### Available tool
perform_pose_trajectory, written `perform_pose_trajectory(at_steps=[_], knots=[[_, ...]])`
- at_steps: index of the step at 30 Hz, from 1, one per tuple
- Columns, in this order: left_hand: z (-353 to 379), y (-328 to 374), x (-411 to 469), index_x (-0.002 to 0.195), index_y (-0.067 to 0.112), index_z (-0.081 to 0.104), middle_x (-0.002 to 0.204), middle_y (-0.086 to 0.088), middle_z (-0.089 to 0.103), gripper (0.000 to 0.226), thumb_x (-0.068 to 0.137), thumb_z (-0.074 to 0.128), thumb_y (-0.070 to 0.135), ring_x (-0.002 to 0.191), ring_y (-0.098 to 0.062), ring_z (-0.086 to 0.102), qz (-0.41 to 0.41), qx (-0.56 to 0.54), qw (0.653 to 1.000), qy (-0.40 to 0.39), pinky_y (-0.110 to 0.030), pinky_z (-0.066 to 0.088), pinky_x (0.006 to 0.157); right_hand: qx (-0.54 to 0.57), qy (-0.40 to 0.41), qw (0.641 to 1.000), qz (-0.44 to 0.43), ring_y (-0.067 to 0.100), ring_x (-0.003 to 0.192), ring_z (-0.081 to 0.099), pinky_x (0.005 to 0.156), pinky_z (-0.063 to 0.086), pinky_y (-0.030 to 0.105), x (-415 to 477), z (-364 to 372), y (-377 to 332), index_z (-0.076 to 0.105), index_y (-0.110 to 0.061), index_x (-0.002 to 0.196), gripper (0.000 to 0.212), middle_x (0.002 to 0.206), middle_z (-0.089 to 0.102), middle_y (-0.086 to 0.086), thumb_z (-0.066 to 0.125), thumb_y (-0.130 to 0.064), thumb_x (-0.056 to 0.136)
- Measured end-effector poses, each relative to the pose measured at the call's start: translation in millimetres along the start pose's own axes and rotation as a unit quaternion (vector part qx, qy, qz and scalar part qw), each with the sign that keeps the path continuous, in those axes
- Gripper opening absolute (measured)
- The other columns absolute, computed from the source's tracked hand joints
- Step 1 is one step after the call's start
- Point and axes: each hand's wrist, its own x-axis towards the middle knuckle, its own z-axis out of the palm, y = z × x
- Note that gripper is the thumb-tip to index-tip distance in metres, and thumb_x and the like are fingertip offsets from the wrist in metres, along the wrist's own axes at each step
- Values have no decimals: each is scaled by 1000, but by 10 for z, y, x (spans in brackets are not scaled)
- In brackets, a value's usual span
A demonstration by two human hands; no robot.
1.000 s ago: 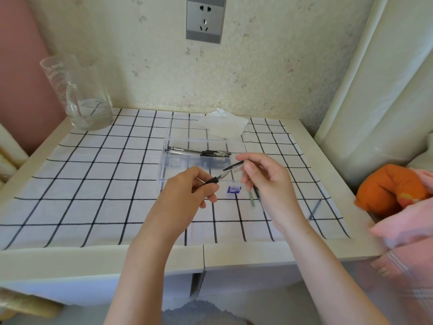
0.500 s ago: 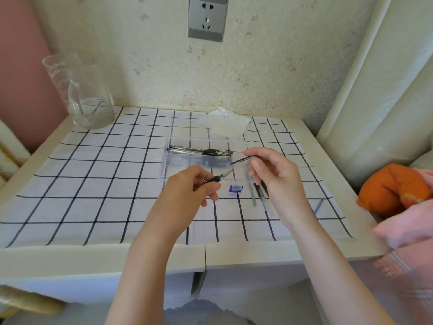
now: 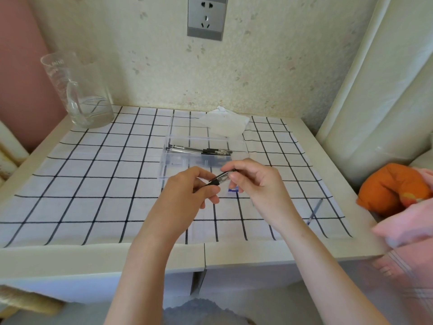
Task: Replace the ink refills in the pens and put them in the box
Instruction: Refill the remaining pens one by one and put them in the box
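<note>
My left hand (image 3: 187, 191) pinches the black grip end of the pen (image 3: 220, 178); my right hand (image 3: 253, 181) pinches its clear barrel. A moment ago the halves were apart; now they meet. At 12 o'clock, the box (image 3: 239, 141) holds finished pens.

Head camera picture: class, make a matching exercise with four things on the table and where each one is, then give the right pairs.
Things:
1. glass jug
2. clear box
3. pen
4. loose refill

Places:
A. held between both hands
B. far left corner of the table
C. flat on the cloth, right side
D. middle of the cloth, pens inside

Pairs: 1-B, 2-D, 3-A, 4-C
</note>
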Motion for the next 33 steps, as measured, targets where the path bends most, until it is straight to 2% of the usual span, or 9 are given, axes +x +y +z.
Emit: perform_pose_trajectory(at_steps=[6,10,14,17,20,25,27,29,33], knots=[[14,-4,-10,91,25,62,59,10,68,9,88,59,17,46,1,45,14,8,1000,-2,-5,36,45,24,-29,999,-5,6,64,56,68,48,19,29,-31,26,69,-15,91,25,71,61,-12,54,5,90],[32,-10,-7,88,29,64,59,12,68,13,88,59,17,47,-2,43,19,14,1000,-10,-8,36,46,32,-40,999,-3,9,64,57,63,46,20,33,-77,47,70,-13,91,23,70,61,2,55,5,89],[58,5,-8,93,28,63,57,13,67,14,89,58,16,50,-8,41,15,12,1000,-12,-12,35,44,21,-49,999,-2,8,63,57,64,47,18,24,-116,43,71,-17,89,27,70,62,8,56,5,89],[78,9,-13,98,28,62,58,13,67,15,90,57,18,48,-3,41,20,18,1000,-8,-18,37,53,14,-52,998,-9,8,63,56,66,48,20,15,-109,33,71,-17,90,26,72,62,14,55,4,90],[89,4,-13,99,28,61,59,12,66,13,90,56,19,51,-2,44,19,31,999,0,-22,37,57,17,-53,998,-2,7,63,57,65,48,18,23,-102,34,70,-15,92,25,70,61,10,54,4,90],[54,-20,2,97,28,58,68,9,67,10,92,54,20,59,-11,51,-3,80,997,-10,-24,41,57,2,-75,997,24,12,68,63,63,49,20,37,-48,112,70,-21,92,29,76,68,0,54,4,91],[58,-15,15,99,27,59,75,10,68,10,91,55,21,66,-8,58,-1,90,996,-13,-21,40,57,14,-65,997,31,11,65,63,61,49,20,46,-51,136,70,-21,91,30,71,69,-6,55,4,90],[66,-1,30,104,25,62,91,11,69,15,90,58,21,85,-5,62,20,85,996,9,-16,44,67,23,-45,998,34,6,60,61,60,49,18,94,-92,122,70,-19,90,30,66,68,-6,54,6,89],[22,5,58,125,24,54,124,10,54,35,90,58,22,119,-6,45,111,134,975,135,-8,29,91,-16,61,998,18,0,62,60,60,48,15,343,-275,58,70,-10,99,26,79,68,1,53,7,88]])
